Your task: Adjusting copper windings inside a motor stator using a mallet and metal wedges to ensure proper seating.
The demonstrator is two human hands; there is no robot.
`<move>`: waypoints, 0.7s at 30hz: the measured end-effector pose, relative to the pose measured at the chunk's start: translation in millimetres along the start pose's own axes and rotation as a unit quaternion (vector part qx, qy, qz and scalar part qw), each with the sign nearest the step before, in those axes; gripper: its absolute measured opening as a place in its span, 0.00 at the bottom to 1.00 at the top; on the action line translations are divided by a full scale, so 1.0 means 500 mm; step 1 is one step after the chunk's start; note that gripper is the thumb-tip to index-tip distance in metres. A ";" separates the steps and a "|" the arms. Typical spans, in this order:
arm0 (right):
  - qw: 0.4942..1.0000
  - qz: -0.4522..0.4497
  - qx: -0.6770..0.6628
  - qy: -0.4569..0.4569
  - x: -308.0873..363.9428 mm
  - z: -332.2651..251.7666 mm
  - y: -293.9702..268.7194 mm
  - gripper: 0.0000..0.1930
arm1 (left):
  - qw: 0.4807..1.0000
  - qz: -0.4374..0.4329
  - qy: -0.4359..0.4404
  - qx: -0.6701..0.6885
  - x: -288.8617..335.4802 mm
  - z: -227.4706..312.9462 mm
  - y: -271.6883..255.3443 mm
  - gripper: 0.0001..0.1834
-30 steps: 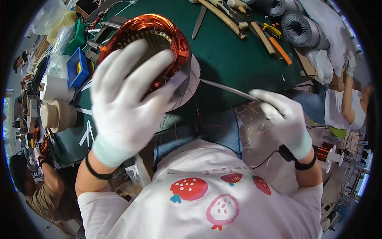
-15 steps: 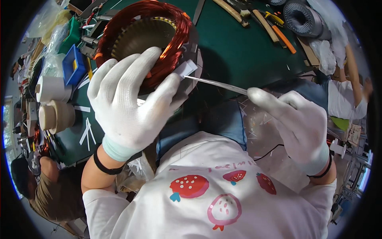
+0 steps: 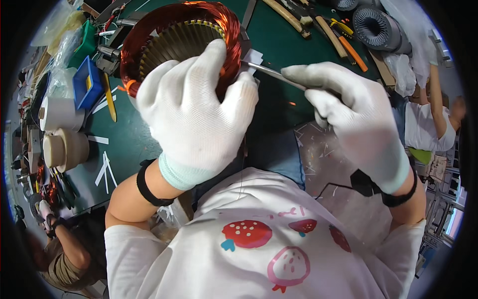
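Your right hand (image 3: pixel 353 109) has its grip closed on a slim metal rod (image 3: pixel 274 73), whose far tip reaches the right side of the copper-wound stator (image 3: pixel 172 50), by a white slip (image 3: pixel 254 57). Your left hand (image 3: pixel 199 112) lies over the stator's near side, thumb spread from the bent fingers; whether that grip has hold of anything underneath cannot be told. The stator is on the green desk (image 3: pixel 134 132), ahead of you and left of centre, with a blue bin (image 3: pixel 98 85) farther left.
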State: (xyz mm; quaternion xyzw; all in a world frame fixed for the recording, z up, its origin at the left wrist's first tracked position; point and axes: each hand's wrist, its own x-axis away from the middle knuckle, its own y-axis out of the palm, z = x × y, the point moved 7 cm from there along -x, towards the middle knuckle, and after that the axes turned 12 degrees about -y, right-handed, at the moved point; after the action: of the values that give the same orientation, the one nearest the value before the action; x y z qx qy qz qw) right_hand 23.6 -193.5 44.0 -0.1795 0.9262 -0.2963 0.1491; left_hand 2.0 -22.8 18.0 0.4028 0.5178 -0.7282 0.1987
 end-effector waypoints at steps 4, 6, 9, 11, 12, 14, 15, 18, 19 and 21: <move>0.999 0.026 -0.023 0.009 0.019 0.049 0.000 0.17 | 0.989 -0.136 0.030 0.057 -0.057 0.020 -0.009 0.14; 0.999 0.023 -0.021 0.011 0.030 0.048 -0.008 0.17 | 0.971 -0.217 -0.008 0.101 -0.137 -0.022 -0.027 0.12; 1.000 -0.005 0.007 -0.019 0.003 0.024 0.012 0.18 | 0.960 -0.240 0.106 -0.100 -0.240 -0.091 -0.043 0.17; 0.999 -0.012 0.026 0.016 -0.001 0.041 -0.001 0.18 | 0.894 -0.409 -0.041 0.179 -0.246 -0.137 0.080 0.19; 0.999 -0.008 0.034 0.009 0.002 0.046 0.002 0.19 | 0.823 -0.498 -0.120 0.245 -0.239 -0.157 0.125 0.18; 0.999 -0.035 -0.005 0.002 0.014 0.066 0.002 0.20 | 0.880 -0.426 -0.056 0.204 -0.241 -0.121 0.099 0.16; 0.997 -0.031 -0.058 0.047 0.018 0.069 0.011 0.21 | 0.877 -0.408 -0.061 0.247 -0.236 -0.132 0.092 0.16; 0.997 -0.060 0.020 0.046 0.009 0.069 0.017 0.17 | 0.877 -0.387 -0.067 0.278 -0.223 -0.159 0.105 0.16; 0.999 -0.039 -0.005 -0.005 0.019 0.097 0.019 0.17 | 0.874 -0.385 -0.079 0.285 -0.224 -0.166 0.124 0.15; 0.998 0.017 -0.049 -0.026 0.056 0.190 0.066 0.16 | 0.865 -0.387 -0.093 0.306 -0.215 -0.168 0.145 0.14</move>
State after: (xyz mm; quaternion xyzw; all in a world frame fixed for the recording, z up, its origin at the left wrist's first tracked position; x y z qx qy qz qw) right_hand 27.2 -227.1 -54.8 -0.1780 0.9384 -0.2434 0.1689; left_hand 149.4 12.2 48.3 0.1405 0.3623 -0.9026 -0.1853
